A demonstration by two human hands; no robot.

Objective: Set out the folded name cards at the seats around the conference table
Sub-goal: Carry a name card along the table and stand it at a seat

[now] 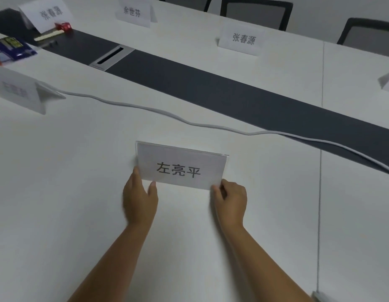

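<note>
Soft, even, rather dim light falls from overhead, turning the white table (58, 192) a flat grey with no glare and only faint shadows under the left hand (139, 198) and right hand (231, 200). The near name card (181, 166) reads sharp, while the card at the left edge (17, 90) is smeared beyond reading and the far left card (45, 15) and the coloured packet (11, 50) are soft with blur. Wide-angle distortion bends the dark centre strip (211, 88) and the table seam (320, 171), and stretches things toward the corners.
</note>
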